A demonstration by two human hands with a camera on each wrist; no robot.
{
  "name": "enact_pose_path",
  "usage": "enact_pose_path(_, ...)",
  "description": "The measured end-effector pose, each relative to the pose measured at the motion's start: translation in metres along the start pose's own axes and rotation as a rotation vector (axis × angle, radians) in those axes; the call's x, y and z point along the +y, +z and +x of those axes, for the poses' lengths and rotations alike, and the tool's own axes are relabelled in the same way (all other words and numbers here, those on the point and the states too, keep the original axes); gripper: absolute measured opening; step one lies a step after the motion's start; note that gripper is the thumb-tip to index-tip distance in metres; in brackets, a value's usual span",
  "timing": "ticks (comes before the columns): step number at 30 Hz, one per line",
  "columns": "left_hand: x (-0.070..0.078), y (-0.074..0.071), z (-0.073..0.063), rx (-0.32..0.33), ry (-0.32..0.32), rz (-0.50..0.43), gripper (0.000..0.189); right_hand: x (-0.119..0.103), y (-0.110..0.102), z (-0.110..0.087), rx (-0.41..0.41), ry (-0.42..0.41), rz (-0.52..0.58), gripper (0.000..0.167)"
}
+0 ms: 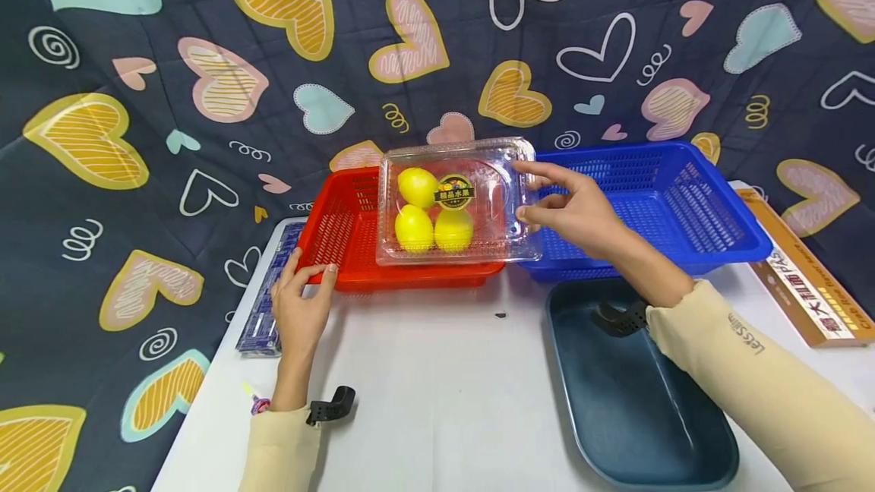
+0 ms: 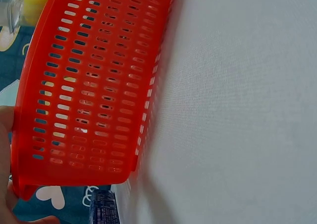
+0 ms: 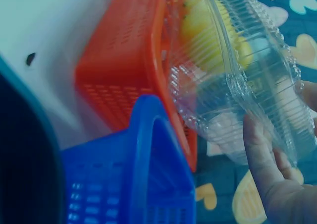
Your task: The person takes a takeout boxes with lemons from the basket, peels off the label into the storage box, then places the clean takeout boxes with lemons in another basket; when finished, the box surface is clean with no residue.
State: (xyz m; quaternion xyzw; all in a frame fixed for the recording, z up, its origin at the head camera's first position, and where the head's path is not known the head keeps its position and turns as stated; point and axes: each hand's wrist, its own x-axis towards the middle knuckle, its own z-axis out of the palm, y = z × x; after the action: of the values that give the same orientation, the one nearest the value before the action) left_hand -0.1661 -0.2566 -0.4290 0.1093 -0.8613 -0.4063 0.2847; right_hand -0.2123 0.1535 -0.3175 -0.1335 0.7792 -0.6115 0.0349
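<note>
A clear plastic clamshell box (image 1: 492,207) with three yellow lemons (image 1: 414,228) in its left part hangs tilted over the red basket (image 1: 410,277). My right hand (image 1: 574,211) holds the box by its right end, thumb on the near side and fingers along the edge. A round black-and-gold label (image 1: 454,192) sticks on the lid. At the red basket's front left corner, my left hand (image 1: 301,310) grips the rim, its thumb in front and fingers at the side. The left wrist view shows the basket's slotted wall (image 2: 94,85) close up.
A blue basket (image 1: 690,257) stands right of the red one. In front of it lies a dark teal tray (image 1: 629,401), under my right forearm. A brown printed box (image 1: 807,272) is at far right, a blue-patterned pack (image 1: 263,317) at left. Heart-patterned cloth (image 1: 437,36) hangs behind.
</note>
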Motion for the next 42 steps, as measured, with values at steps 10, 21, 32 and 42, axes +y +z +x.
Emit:
enact_pose_path(10,0.0,-0.001,0.001,-0.006,0.006,-0.007,0.03,0.001,-0.016,-0.029,0.006,0.024,-0.026,0.065)
enact_pose_path(21,0.0,-0.001,0.0,-0.003,0.009,-0.002,0.03,-0.008,-0.016,-0.058,-0.039,0.019,-0.056,0.066)
enact_pose_path(32,0.0,-0.001,0.0,-0.009,0.0,0.004,0.03,-0.013,-0.006,-0.083,-0.047,0.017,-0.068,0.067)
enact_pose_path(42,0.0,-0.002,0.002,-0.011,0.01,0.007,0.031,-0.005,0.004,-0.108,-0.104,-0.027,-0.078,0.066)
